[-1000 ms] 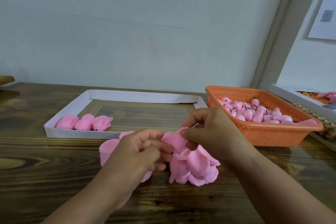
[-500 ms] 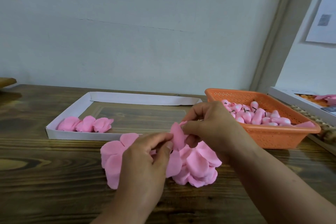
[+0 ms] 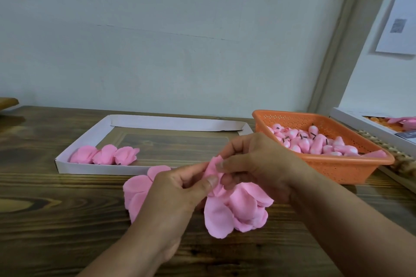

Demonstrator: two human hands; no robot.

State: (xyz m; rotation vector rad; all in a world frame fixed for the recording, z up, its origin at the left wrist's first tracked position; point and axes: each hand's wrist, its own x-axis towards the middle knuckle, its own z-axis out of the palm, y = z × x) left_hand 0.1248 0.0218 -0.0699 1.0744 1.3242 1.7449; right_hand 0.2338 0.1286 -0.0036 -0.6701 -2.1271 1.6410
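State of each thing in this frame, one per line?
left hand: pinches the pink petal.
right hand: pinches the same petal.
pink petal: held up between both hands.
petal pile: loose on the table.
white tray: open, three pink flowers inside.
orange basket: open, holds pink buds.

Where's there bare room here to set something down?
The tray, right of its three flowers, is bare. So is the table left of the petals. Crowded: the middle, where the left hand and right hand pinch petals, and the basket, full of buds.
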